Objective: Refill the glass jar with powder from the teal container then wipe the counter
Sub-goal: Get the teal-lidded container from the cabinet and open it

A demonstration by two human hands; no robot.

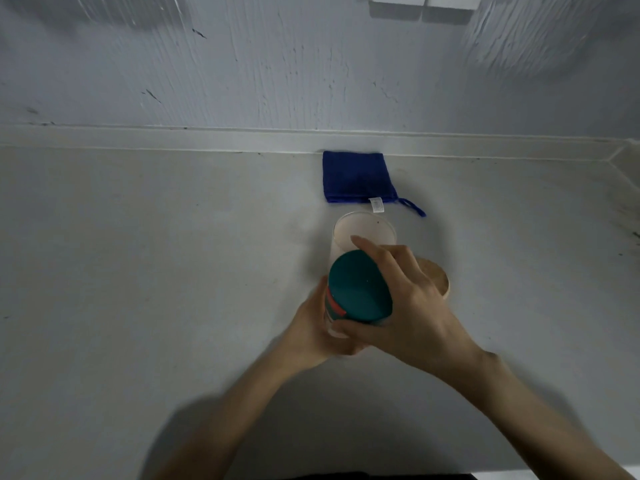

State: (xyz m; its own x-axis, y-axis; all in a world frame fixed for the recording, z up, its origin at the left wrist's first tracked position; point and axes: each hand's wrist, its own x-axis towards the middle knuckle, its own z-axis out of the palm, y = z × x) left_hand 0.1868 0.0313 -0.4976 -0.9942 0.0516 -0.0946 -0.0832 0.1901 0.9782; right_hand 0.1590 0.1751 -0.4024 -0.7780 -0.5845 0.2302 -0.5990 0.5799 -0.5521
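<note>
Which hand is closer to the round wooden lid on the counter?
The right hand. It grips the teal container and partly covers the wooden lid in this view. The left hand holds the container's other side, farther from the lid.

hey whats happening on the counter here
A person holds a teal container in both hands, the left hand round its body and the right hand on its teal lid. An open glass jar holding pale powder stands just behind it, its wooden lid beside it. A folded blue cloth lies by the wall.
</note>
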